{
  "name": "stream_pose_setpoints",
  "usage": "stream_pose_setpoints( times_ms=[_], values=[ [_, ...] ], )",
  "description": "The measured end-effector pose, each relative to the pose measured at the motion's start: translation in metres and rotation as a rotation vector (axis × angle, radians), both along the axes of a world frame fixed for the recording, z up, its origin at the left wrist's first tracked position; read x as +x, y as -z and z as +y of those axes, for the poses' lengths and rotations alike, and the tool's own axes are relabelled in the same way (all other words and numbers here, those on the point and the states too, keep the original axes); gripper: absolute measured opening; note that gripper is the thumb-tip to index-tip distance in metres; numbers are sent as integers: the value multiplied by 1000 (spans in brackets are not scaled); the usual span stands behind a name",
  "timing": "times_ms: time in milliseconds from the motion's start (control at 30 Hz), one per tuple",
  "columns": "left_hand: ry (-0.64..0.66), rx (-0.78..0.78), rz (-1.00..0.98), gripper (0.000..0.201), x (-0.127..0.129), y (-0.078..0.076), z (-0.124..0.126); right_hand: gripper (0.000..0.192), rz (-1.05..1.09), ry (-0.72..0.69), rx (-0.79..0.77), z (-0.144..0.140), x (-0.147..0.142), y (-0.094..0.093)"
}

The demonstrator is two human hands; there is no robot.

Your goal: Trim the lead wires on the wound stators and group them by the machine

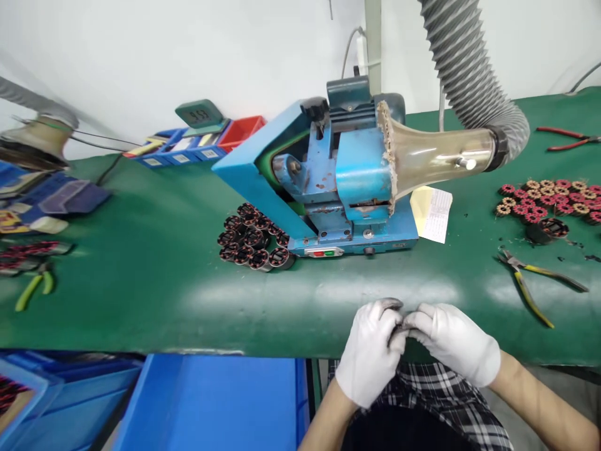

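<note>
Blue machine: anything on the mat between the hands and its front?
Nothing visible. The left hand and right hand meet at the table edge around a small dark part. Bare green mat runs from there to the blue machine. The stator cluster sits off left; the yellow-handled pliers off right.

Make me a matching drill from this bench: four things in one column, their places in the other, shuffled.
Things:
1. blue machine
2. dark wound cores
3. yellow-handled pliers
4. red bin

Places:
A. back of the table, among the blue bins
B. right of the gloved hands
C. middle of the green table
D. against the machine's left foot

Pairs: 1-C, 2-D, 3-B, 4-A
</note>
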State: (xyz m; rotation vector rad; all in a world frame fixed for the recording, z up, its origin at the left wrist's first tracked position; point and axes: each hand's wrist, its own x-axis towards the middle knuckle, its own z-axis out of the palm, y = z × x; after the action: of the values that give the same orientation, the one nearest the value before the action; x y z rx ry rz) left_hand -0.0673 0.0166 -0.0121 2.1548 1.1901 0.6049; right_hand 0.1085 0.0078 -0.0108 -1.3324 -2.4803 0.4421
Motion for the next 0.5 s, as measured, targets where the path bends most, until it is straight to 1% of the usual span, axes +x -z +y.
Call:
stream_pose_setpoints(
  times_ms=[33, 100, 133, 167, 200, 267, 333, 400, 467, 500],
  values=[
    [6, -1, -46, 27, -3, 2, 2, 20, 67, 24, -69, 2, 0, -1],
    [10, 4, -89, 50, -10, 7, 6, 18, 198, 91, -194, 3, -1, -1],
    [7, 6, -78, 59, -14, 10, 7, 19, 236, 127, -232, 4, -2, 0],
    [3, 6, -55, 62, -17, 13, 9, 20, 251, 158, -246, 3, -3, 1],
    [-7, 4, -37, 60, -19, 16, 10, 22, 242, 179, -240, 3, -3, 3],
    [-34, -1, -42, 52, -21, 22, 9, 27, 196, 189, -172, 1, -3, 5],
    [-66, -45, -116, 55, -18, 25, 5, 33, 179, 178, -96, -3, -2, 3],
    [-109, -147, -233, 57, -13, 24, -2, 34, 216, 188, -61, -6, -3, -3],
    [-152, -258, -346, 55, -7, 18, -9, 32, 288, 249, -71, -9, -5, -11],
    [-167, -290, -399, 50, -4, 14, -11, 29, 327, 297, -82, -10, -7, -15]
  ],
)
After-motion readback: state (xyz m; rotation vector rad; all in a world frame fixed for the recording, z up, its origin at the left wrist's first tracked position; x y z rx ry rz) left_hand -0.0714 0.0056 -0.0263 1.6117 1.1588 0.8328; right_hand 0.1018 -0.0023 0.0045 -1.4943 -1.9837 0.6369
